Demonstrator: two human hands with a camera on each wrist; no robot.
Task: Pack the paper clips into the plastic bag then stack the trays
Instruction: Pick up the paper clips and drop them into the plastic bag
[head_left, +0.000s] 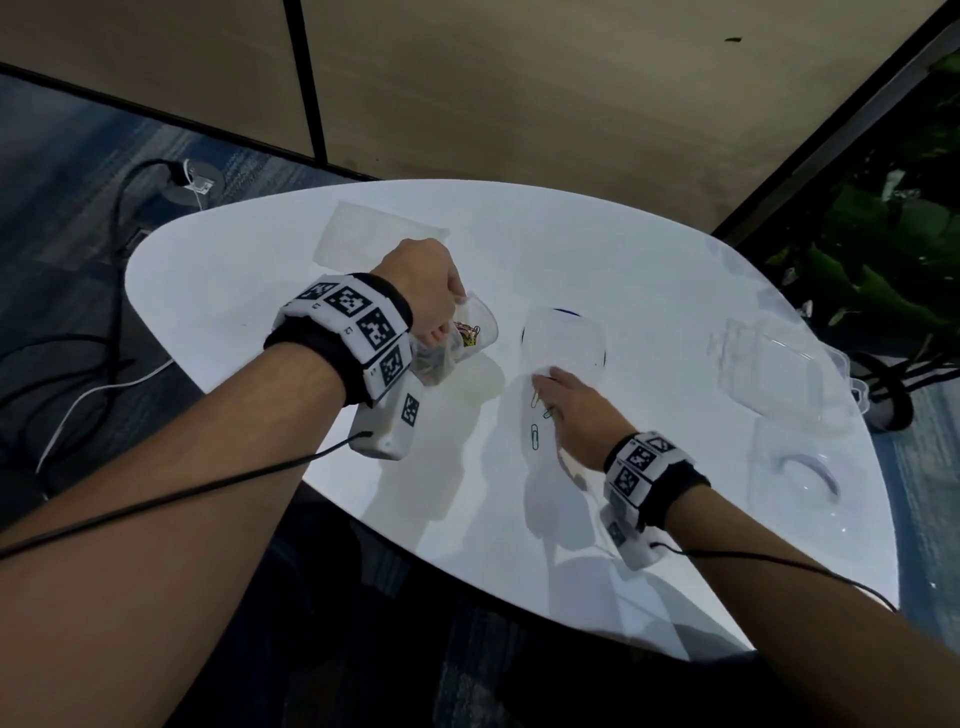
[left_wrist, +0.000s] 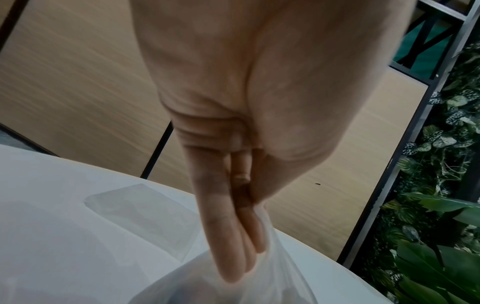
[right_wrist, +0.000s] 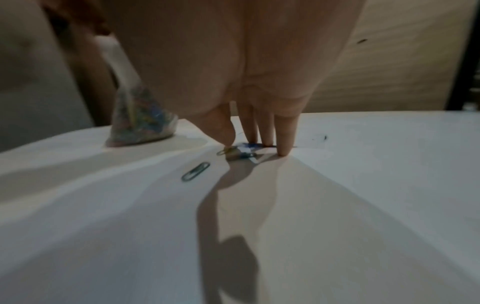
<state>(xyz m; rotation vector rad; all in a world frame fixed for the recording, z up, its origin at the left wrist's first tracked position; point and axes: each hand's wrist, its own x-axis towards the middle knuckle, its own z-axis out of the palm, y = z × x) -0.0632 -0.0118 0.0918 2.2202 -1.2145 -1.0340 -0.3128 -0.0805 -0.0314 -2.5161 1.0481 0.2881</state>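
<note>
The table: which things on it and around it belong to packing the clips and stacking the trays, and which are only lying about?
Belongs to the job:
- plastic bag, held by the left hand
- loose paper clips, at the right hand
- clear trays

Only lying about:
- cables on the floor
- plants

- Surface (head_left: 649, 291): plain white with a dark edge.
- Plastic bag (right_wrist: 141, 121): clear, holding a multicoloured mix of clips, with yellow, blue and pink visible.
- Loose paper clip (head_left: 534, 435): green; a second clip (head_left: 534, 399) is yellow.
- Trays (head_left: 563, 338): transparent, colourless.
- Wristbands (head_left: 358, 332): black with white panels bearing black square-code markers.
- Wall panels (head_left: 571, 93): tan.
- Carpet (head_left: 62, 156): blue, streaked.
</note>
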